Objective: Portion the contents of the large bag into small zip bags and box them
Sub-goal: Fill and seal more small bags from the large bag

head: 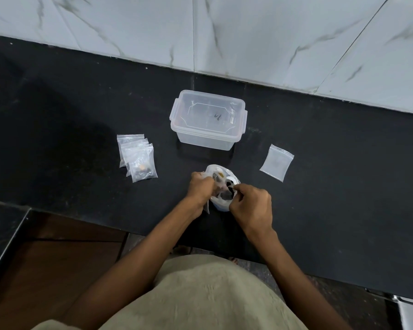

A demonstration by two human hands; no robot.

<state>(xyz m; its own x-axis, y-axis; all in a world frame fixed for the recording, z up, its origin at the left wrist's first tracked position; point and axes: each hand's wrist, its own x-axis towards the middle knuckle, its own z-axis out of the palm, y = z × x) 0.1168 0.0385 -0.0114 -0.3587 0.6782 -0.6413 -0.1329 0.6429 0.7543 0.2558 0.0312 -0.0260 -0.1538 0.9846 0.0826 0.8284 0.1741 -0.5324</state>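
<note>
The big bag [222, 186] sat near the front edge of the black tabletop [81, 110], right in front of the person. It was thin, pale plastic with dark little things inside, too small to name. The left hand [202, 186] had its grip clamped on the bag's left side. The right hand [252, 209] had its grip pinched on the bag's right edge. The two hands looked like they were pulling the mouth open.

A clear box [208, 120] stood just behind the bag with its lid on and clipped down. A pile of small zip bags [137, 157] lay well to the left, and the front one had a few bits in it. One more small zip bag [277, 162] lay flat to the right, and it looked close to empty.

Things could go wrong from here. The plastic looked thin, so a hard pull might rip it, and the bits could spill and roll off the near edge. If one hand let go, the bag might flop over and tip out. The box was shut too, so nothing could go in until its clips were popped.
</note>
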